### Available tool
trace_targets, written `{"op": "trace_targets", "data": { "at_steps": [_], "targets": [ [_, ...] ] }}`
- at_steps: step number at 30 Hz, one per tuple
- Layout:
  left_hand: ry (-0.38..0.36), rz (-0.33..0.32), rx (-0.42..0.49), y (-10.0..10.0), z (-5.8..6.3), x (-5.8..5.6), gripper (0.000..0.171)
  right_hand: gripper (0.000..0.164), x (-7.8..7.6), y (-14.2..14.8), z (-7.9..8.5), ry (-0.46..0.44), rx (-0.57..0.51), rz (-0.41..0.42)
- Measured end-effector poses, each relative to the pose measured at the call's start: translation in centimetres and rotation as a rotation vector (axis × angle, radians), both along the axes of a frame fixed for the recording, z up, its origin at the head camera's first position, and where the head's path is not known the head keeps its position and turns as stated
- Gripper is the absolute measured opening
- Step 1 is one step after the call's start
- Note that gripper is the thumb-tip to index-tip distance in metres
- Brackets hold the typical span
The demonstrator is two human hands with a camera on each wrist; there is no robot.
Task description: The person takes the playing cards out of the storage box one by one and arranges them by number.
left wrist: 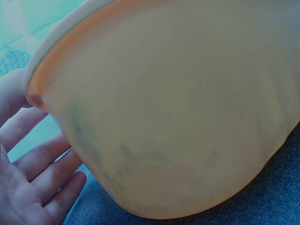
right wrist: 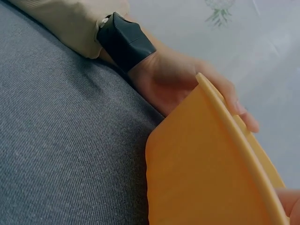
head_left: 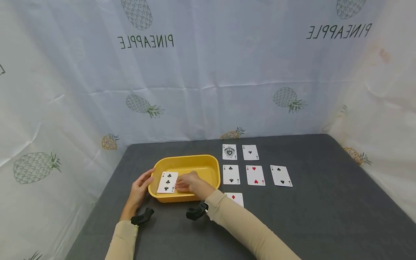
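A yellow plastic tray stands on the dark table, with a three of clubs face up in its left part. My left hand holds the tray at its left end. Seen from the left wrist, that hand has its upper fingers at the rim and the others along the outer wall. Reaching over the near side, my right hand is inside the tray, fingertips right at the card's right edge. Its thumb is hidden, and I cannot tell whether it pinches the card.
Right of the tray, face-up cards lie in rows: an ace of spades and ace of clubs behind, then twos of clubs, hearts and spades. A diamond card shows partly behind my right sleeve. Pineapple-print curtains surround the table.
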State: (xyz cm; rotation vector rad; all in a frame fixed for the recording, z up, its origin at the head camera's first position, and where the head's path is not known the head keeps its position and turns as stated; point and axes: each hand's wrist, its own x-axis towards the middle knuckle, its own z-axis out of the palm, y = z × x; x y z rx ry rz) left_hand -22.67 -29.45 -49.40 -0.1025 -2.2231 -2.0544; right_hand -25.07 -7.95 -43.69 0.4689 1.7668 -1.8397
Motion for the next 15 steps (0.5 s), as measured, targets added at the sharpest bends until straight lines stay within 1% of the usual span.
{"op": "trace_targets", "data": {
  "at_steps": [3,6,8,11,13,15],
  "targets": [
    [0.008,0.003,0.001,0.03,0.04,0.00,0.050,0.035,-0.12,-0.16,-0.20,-0.029,-0.051,0.000],
    [0.032,-0.007,0.003,0.12,0.10,0.09,0.049,0.029,-0.08,-0.14,-0.23,-0.022,-0.071,0.011],
    [0.051,-0.018,0.011,0.21,0.13,0.14,0.049,0.029,0.01,-0.06,-0.19,0.005,-0.037,0.003],
    [0.067,-0.028,0.024,0.35,0.17,0.20,0.049,0.031,0.14,0.12,-0.02,0.038,0.027,-0.036],
    [0.069,-0.024,0.024,0.43,0.21,0.21,0.049,0.031,0.12,0.14,0.10,0.024,0.006,-0.058],
    [0.067,-0.017,0.021,0.48,0.24,0.20,0.049,0.030,0.02,0.09,0.17,-0.005,-0.043,-0.070]
  ]
}}
